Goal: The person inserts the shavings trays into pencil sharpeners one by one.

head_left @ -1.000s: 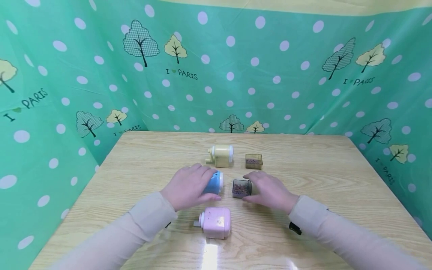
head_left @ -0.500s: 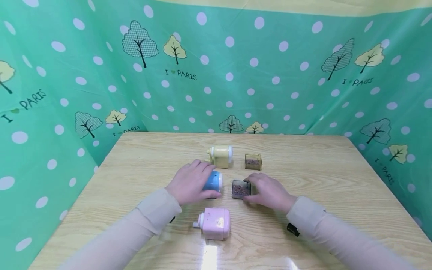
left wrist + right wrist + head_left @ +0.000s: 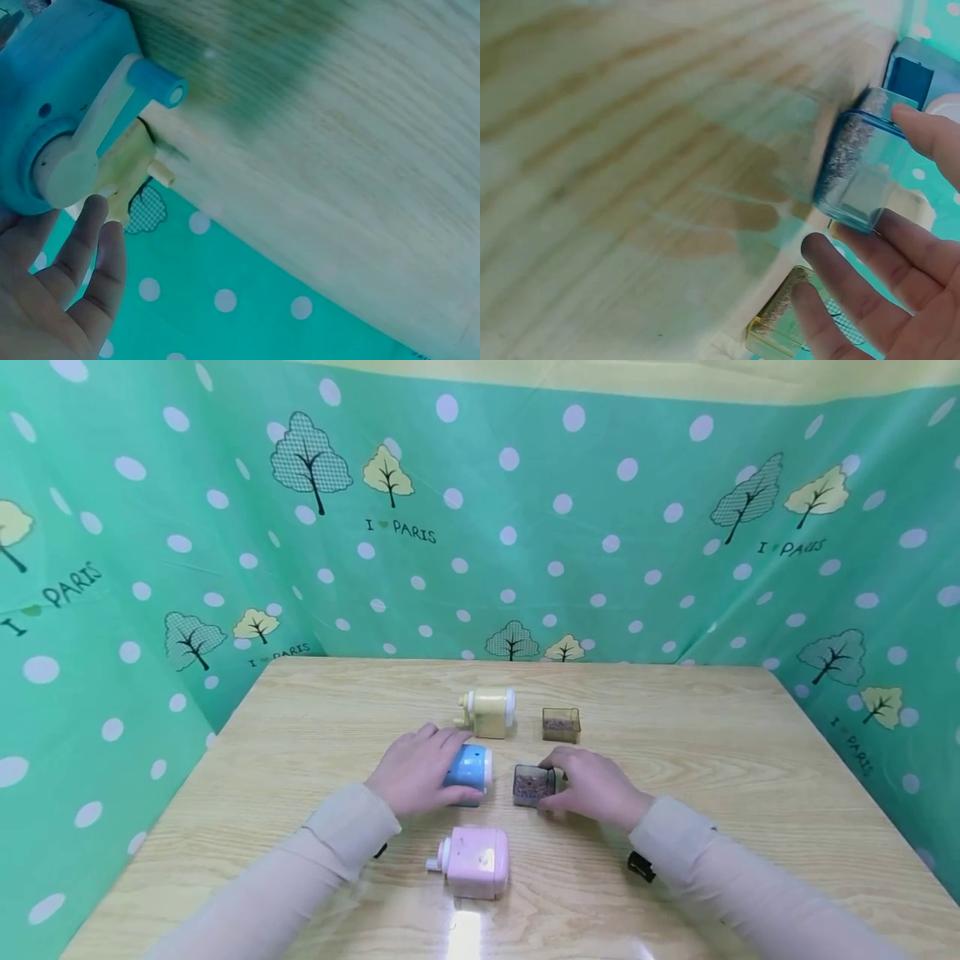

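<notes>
Wooden table (image 3: 675, 718): left fingers (image 3: 442, 739) grip blue sharpener (image 3: 468, 766); right fingers (image 3: 564, 760) pinch grey tray (image 3: 527, 772) of shavings (image 3: 531, 788).

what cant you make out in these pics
Head view: the crank of the blue pencil sharpener, hidden by the left hand.
Head view: part of the right black wrist device, hidden by the sleeve.
Left wrist view: part of that sharpener, cut off by the left edge.
Head view: individual shavings in the smoky drawer, too small to separate.
</notes>
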Tool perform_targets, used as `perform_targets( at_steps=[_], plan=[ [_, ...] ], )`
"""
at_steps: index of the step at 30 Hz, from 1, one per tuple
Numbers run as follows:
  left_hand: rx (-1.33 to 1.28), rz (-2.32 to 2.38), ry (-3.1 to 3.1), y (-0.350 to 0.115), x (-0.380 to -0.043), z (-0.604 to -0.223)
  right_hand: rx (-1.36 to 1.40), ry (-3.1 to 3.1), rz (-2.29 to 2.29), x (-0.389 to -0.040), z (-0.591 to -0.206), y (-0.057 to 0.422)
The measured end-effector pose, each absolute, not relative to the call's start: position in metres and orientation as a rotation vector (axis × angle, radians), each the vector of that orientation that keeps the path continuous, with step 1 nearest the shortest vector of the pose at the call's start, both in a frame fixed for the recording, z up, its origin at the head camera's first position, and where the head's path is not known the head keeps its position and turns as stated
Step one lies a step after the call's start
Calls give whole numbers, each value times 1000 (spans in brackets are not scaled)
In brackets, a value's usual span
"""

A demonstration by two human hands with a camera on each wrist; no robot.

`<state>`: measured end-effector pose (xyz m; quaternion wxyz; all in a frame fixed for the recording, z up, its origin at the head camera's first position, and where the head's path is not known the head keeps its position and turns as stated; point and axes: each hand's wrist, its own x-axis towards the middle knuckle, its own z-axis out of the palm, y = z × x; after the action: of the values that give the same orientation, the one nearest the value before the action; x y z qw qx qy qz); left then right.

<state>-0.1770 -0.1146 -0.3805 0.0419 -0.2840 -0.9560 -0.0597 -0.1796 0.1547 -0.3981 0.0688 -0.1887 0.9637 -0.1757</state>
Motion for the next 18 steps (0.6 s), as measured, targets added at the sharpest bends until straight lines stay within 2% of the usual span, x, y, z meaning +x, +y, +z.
perform_targets(
  at_steps=[18],
  plan=[
    [-869,-242,-2959,-114,-181,-386,-502,2859,-584,-184,-396,154]
  ],
)
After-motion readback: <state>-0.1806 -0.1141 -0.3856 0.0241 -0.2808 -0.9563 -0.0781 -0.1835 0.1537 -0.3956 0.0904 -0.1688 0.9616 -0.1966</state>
